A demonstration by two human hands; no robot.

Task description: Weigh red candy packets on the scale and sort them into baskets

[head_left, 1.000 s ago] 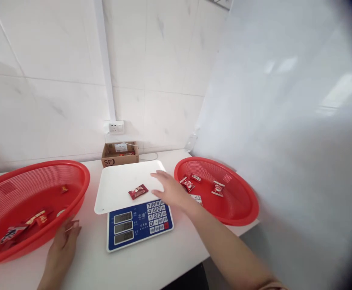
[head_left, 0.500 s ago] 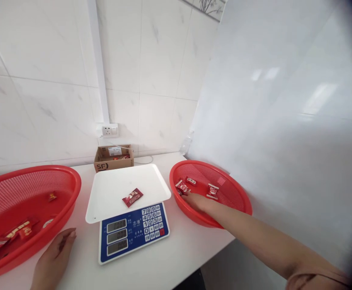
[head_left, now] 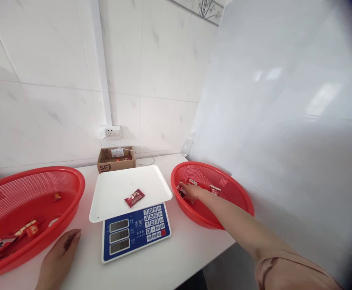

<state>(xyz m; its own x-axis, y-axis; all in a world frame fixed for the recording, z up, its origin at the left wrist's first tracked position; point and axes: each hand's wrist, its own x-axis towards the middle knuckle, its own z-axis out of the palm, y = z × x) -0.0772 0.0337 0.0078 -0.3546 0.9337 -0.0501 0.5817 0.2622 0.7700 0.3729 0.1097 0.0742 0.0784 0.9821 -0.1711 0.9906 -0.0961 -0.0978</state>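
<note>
My right hand [head_left: 190, 191] reaches into the right red basket [head_left: 242, 192]. Its fingers are closed at a small red wrapped snack packet [head_left: 181, 192], partly hidden under the fingertips. Other red packets lie by it: one with a white label [head_left: 193, 182] behind the hand, another packet [head_left: 215, 189] right of the wrist. My left hand [head_left: 61, 253] rests on the table beside the left red basket [head_left: 79, 187], loosely curled with nothing visible in it. Between the baskets is a digital scale [head_left: 136, 233], with one dark red packet [head_left: 134, 197] on its white pan [head_left: 112, 187].
Red and yellow wrapped packets [head_left: 27, 229] lie in the left basket. Behind the scale stands a cardboard box [head_left: 117, 165] with packets inside. A clear plastic bottle [head_left: 188, 145] stands against the wall, and a socket [head_left: 113, 132] is above the box.
My right hand has moved slightly up and back within the right basket, among the packets. My left hand stays by the left basket. The view has shifted a little.
</note>
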